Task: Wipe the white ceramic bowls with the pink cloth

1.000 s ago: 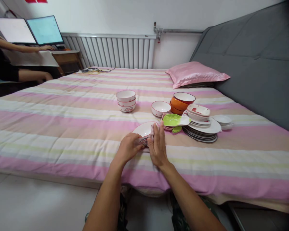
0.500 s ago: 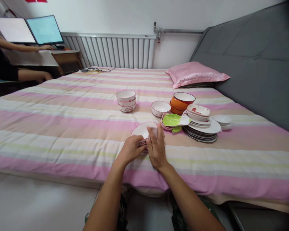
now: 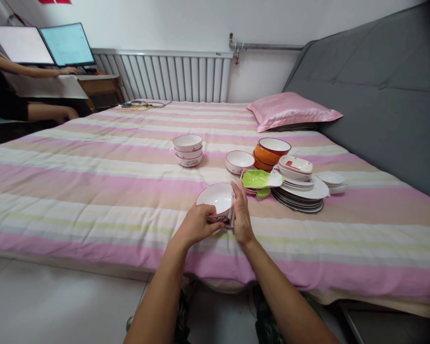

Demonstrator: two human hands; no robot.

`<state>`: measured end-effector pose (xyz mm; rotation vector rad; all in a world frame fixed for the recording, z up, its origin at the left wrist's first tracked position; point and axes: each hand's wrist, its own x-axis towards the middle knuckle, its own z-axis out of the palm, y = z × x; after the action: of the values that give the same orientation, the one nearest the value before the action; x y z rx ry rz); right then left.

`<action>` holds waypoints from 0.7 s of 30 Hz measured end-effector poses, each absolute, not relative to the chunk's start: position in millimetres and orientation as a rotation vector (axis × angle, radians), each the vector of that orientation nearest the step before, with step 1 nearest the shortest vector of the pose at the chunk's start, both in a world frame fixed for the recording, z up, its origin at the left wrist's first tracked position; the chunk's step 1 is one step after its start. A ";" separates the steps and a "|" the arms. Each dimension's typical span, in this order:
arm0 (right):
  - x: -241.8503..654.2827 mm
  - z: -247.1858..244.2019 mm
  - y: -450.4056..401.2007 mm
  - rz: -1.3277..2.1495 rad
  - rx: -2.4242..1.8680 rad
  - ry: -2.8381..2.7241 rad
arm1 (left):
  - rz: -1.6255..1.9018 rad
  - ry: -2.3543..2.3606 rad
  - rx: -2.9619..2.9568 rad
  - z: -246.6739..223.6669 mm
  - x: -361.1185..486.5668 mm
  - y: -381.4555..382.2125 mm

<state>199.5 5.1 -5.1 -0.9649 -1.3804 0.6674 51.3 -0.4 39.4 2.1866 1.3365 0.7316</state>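
Observation:
A white bowl with a red rim [image 3: 217, 197] is tilted near the bed's front edge. My left hand [image 3: 199, 222] grips its near left rim, thumb underneath. On the bowl's right side, my right hand [image 3: 242, 215] presses a pale pink cloth [image 3: 232, 210] against the outer wall. Just right of it lie green and pink leaf-shaped dishes [image 3: 256, 179]. Behind stand a similar single bowl [image 3: 240, 161] and a stack of three bowls [image 3: 188, 150].
Orange bowls [image 3: 268, 154], stacked plates [image 3: 301, 191] and small white dishes [image 3: 332, 180] stand to the right. A pink pillow [image 3: 294, 109] lies by the grey headboard [image 3: 372, 91]. Cables [image 3: 139, 105] lie at the far left. A person sits at a desk with two monitors.
My right hand has moved from over the bowl's near rim to its right outer side, taking the cloth along. More of the bowl's inside now shows. My left hand still holds the rim.

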 end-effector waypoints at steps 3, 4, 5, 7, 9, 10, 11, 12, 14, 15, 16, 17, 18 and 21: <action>202.6 -4.8 9.1 0.825 -0.844 -1.238 | 0.745 1.349 2.189 36.2 50.7 0.7; 203.7 -4.0 10.0 0.851 -0.823 -1.213 | 0.750 1.353 2.186 35.6 50.6 1.0; 204.8 -2.8 10.5 0.862 -0.815 -1.199 | 0.754 1.357 2.183 35.2 50.6 1.3; 206.4 0.1 10.7 0.857 -0.822 -1.180 | 0.757 1.367 2.181 35.0 51.0 1.6; 206.6 2.7 10.5 0.844 -0.841 -1.141 | 0.762 1.376 2.185 35.5 51.7 1.7; 206.1 3.3 10.6 0.847 -0.850 -1.113 | 0.763 1.381 2.190 35.7 52.1 1.6; 205.5 3.2 11.0 0.856 -0.855 -1.079 | 0.764 1.385 2.198 36.0 52.5 1.5; 204.8 2.5 11.7 0.868 -0.859 -1.040 | 0.763 1.388 2.206 36.2 52.9 1.4; 204.0 -0.5 14.4 0.887 -0.875 -0.950 | 0.757 1.391 2.221 36.6 53.4 1.1; 204.1 -2.5 16.2 0.882 -0.888 -0.906 | 0.754 1.390 2.227 36.7 53.6 1.0; 204.7 -4.4 18.1 0.861 -0.908 -0.871 | 0.752 1.388 2.231 36.8 53.7 0.8; 205.7 -6.1 19.9 0.825 -0.931 -0.849 | 0.751 1.385 2.235 36.9 53.6 0.7; 207.1 -7.3 21.4 0.778 -0.957 -0.841 | 0.749 1.382 2.237 36.9 53.5 0.6; 211.9 -7.3 22.6 0.632 -1.067 -0.871 | 0.743 1.376 2.244 37.0 53.1 0.8</action>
<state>211.9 22.6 -7.3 -1.0671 -0.8711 0.6315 53.1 0.8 37.0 2.2445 1.3763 0.7425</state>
